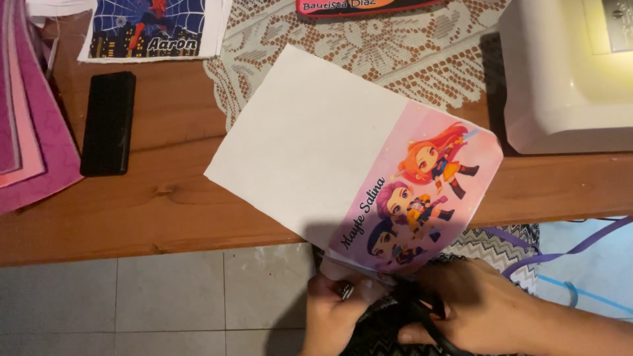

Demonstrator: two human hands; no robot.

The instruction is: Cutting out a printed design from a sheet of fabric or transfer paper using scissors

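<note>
Printed fabric panel (343,158) lies diagonally across the desk (165,204) edge, long axis running up-left from both hands. Left hand (333,310) pinches its near corner; right hand (475,306) grip closed on something black, can't tell what.

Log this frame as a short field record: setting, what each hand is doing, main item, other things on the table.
Setting: wooden table above a tiled floor, seen from above
Left hand: at the lower edge of the printed fabric panel, pinching it
Right hand: gripping a black strap
Main item: the panel, white with a pink cartoon print, overhanging the table edge
Other things: black rectangular block, lace cloth, white machine, pink sheets
</note>
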